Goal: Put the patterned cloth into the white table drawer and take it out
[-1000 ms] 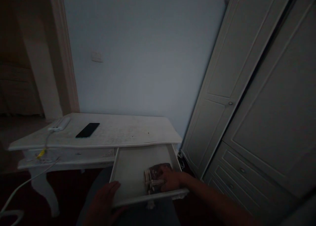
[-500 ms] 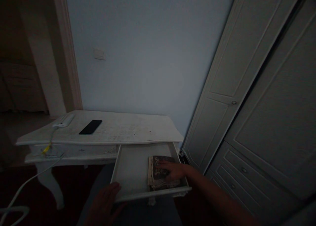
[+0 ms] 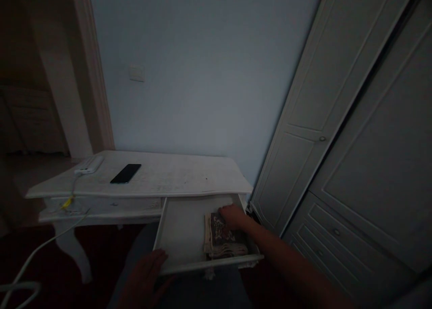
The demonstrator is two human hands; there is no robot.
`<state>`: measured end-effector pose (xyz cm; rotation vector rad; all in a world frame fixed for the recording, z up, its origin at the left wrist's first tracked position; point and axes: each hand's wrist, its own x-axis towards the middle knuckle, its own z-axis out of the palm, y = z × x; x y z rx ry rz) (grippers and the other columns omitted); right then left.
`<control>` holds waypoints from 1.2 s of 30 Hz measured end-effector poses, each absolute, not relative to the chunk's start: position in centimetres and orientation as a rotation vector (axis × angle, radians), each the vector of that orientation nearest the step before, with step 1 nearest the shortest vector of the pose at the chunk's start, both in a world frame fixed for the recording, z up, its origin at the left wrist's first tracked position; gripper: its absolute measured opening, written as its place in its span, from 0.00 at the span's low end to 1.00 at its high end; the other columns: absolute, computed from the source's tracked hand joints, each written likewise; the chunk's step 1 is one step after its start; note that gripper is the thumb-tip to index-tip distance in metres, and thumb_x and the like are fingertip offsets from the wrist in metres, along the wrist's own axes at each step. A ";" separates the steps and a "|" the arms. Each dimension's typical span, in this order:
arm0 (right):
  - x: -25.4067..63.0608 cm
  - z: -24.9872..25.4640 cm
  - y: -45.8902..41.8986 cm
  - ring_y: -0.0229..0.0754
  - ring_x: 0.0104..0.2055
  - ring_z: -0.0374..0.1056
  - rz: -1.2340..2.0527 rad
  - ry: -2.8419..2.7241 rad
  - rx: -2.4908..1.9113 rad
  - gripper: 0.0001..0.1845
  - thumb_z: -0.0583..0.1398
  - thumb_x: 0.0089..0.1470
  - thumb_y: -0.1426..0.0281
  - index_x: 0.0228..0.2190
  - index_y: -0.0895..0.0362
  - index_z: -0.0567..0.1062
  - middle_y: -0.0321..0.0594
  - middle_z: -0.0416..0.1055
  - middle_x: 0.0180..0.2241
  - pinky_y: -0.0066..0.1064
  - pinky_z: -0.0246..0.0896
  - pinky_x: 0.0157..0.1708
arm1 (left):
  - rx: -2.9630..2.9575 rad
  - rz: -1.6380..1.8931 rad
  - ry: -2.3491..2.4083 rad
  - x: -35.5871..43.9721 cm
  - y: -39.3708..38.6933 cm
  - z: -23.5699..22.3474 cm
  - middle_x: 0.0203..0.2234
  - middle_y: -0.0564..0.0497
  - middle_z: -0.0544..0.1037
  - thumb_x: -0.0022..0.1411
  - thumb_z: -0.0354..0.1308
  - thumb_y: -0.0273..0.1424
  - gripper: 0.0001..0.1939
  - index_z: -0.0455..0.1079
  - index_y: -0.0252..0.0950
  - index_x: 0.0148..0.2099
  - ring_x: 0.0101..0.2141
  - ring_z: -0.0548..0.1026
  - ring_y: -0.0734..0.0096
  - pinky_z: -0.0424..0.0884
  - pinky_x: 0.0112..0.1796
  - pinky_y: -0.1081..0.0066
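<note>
Cloth (image 3: 224,239), dark with a pale pattern and lighter folded edges, lies in a stack inside the open drawer (image 3: 182,234), toward its right side and close to its front wall. The right hand (image 3: 232,216) reaches in from the right and rests at the far edge of the stack, its fingers bent; whether they are clamped on the fabric or only pressing it, I cannot tell. The left hand (image 3: 146,270) is at the front left corner of the drawer, its fingers near the rim and the thumb lower down, apart from them; it is too dark to tell whether they grip the wood. The person's legs (image 3: 141,250) show beneath the drawer.

The drawer sticks out from the right half of a white counter (image 3: 189,171) with a worn, marked top. On its left part lie a black phone (image 3: 126,174) and, farther left, a white charger (image 3: 89,165). A cable with a yellow tag (image 3: 67,203) hangs over the front edge.

Behind stands a pale blue wall (image 3: 209,74) with a switch (image 3: 137,73). A wardrobe (image 3: 303,115) stands to the right.
</note>
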<state>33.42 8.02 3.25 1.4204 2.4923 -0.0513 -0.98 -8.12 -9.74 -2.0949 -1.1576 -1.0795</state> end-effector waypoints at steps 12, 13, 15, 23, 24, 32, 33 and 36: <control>35.3 3.8 5.0 0.49 0.41 0.76 -0.396 2.543 1.302 0.24 0.71 0.49 0.47 0.30 0.56 0.83 0.43 0.81 0.37 0.31 0.65 0.37 | -2.082 -1.079 -1.128 -0.9 -8.1 -9.2 0.45 0.46 0.84 0.74 0.53 0.50 0.21 0.75 0.41 0.54 0.44 0.82 0.62 0.79 0.45 0.65; 35.2 3.5 5.1 0.51 0.44 0.76 -0.365 2.541 1.316 0.25 0.74 0.43 0.49 0.32 0.56 0.83 0.45 0.80 0.42 0.32 0.66 0.39 | -2.080 -1.083 -1.126 -0.9 -8.1 -9.2 0.45 0.46 0.84 0.74 0.53 0.51 0.21 0.75 0.41 0.54 0.43 0.82 0.62 0.79 0.45 0.65; 35.0 2.9 5.1 0.55 0.49 0.76 -0.400 2.500 1.342 0.36 0.78 0.35 0.51 0.44 0.57 0.82 0.49 0.79 0.50 0.34 0.68 0.42 | -2.083 -1.096 -1.137 -0.9 -8.1 -9.2 0.45 0.46 0.84 0.73 0.54 0.51 0.21 0.75 0.41 0.53 0.43 0.83 0.62 0.79 0.45 0.66; 34.9 1.6 5.1 0.57 0.47 0.77 -0.545 2.406 1.461 0.37 0.76 0.37 0.50 0.46 0.56 0.80 0.47 0.80 0.47 0.36 0.69 0.42 | -2.071 -1.100 -1.189 -0.7 -8.2 -9.6 0.45 0.46 0.85 0.73 0.53 0.53 0.23 0.75 0.42 0.53 0.43 0.83 0.61 0.80 0.44 0.65; 34.9 1.6 5.3 0.55 0.47 0.77 -0.496 2.460 1.543 0.34 0.75 0.39 0.51 0.45 0.56 0.80 0.46 0.80 0.46 0.35 0.69 0.43 | -2.074 -1.100 -1.189 -0.7 -8.2 -9.6 0.45 0.46 0.85 0.73 0.53 0.53 0.23 0.76 0.42 0.53 0.43 0.83 0.61 0.80 0.45 0.65; 32.6 0.5 6.2 0.64 0.62 0.63 -0.038 2.577 1.962 0.43 0.66 0.50 0.71 0.65 0.61 0.62 0.64 0.62 0.63 0.49 0.60 0.58 | -2.091 -1.111 -1.179 -0.6 -8.2 -9.6 0.45 0.47 0.84 0.74 0.53 0.51 0.20 0.76 0.43 0.52 0.44 0.82 0.62 0.79 0.45 0.65; 32.0 0.1 6.0 0.63 0.61 0.64 -0.064 2.605 1.900 0.45 0.68 0.48 0.69 0.65 0.60 0.62 0.61 0.64 0.62 0.48 0.60 0.58 | -2.094 -1.111 -1.179 -0.7 -8.2 -9.5 0.45 0.47 0.84 0.74 0.53 0.51 0.20 0.76 0.43 0.52 0.44 0.82 0.62 0.79 0.45 0.65; 30.4 -0.9 5.0 0.60 0.58 0.67 -0.158 2.740 1.598 0.49 0.73 0.43 0.60 0.63 0.55 0.65 0.53 0.69 0.58 0.47 0.59 0.60 | -2.100 -1.100 -1.172 -0.7 -8.2 -9.3 0.46 0.47 0.84 0.74 0.53 0.50 0.20 0.75 0.42 0.52 0.44 0.82 0.62 0.79 0.45 0.65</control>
